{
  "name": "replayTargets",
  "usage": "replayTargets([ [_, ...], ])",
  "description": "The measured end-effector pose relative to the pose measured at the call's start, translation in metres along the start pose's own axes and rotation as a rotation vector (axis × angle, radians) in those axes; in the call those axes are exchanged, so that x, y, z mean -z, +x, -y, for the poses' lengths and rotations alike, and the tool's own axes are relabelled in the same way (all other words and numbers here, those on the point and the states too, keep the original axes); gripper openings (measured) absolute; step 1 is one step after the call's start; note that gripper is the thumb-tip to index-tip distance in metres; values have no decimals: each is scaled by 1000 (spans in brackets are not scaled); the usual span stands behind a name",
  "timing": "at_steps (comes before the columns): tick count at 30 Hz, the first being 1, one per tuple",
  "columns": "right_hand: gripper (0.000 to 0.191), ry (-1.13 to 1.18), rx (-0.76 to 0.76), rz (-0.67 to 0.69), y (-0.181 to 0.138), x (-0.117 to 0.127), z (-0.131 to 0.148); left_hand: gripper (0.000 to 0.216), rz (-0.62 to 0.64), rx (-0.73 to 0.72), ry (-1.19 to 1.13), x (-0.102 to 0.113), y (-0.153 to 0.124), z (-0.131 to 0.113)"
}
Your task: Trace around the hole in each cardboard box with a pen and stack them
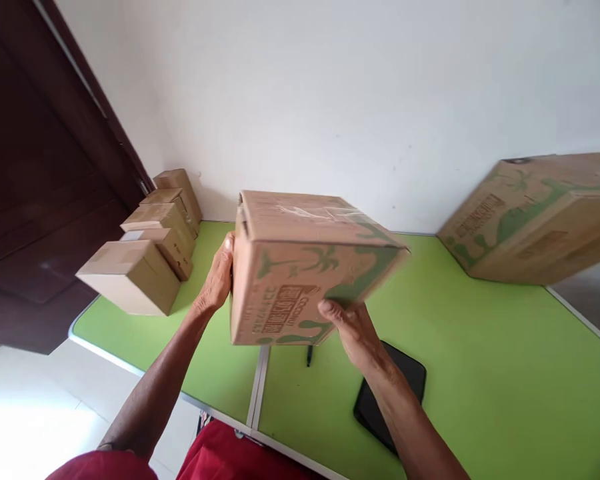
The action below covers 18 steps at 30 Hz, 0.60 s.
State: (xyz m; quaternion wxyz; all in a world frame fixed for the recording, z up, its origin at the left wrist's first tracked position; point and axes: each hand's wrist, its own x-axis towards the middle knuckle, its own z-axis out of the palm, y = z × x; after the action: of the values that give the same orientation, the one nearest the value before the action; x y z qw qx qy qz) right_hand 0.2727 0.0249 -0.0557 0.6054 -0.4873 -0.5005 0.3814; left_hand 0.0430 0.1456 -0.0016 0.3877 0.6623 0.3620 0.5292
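Observation:
A brown cardboard box (300,273) with green palm-tree print is held tilted above the green table. My left hand (219,275) grips its left side, the thumb up along the edge and the other fingers hidden. At the lower right of the printed face, my right hand (347,327) presses its thumb on the cardboard, its fingers out of sight behind or under the box. A strip of clear tape shines on the top face. Below my right forearm lies a black tablet-like flat object (410,367), partly covered. A dark pen (309,355) shows under the box.
Several smaller cardboard boxes (147,280) stand in a row at the table's left end. A larger printed carton (545,220) sits at the right by the white wall. The green table (505,360) has a metal seam; a dark door (40,167) is at left.

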Motion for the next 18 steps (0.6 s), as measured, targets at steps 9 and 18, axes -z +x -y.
replayTargets([
  [9,64,70,58,-67,41,-61,-30,59,-174,-31,-8,38,-43,29],
  [18,74,93,30,-122,92,-49,-70,65,-128,2,-174,13,-39,61],
])
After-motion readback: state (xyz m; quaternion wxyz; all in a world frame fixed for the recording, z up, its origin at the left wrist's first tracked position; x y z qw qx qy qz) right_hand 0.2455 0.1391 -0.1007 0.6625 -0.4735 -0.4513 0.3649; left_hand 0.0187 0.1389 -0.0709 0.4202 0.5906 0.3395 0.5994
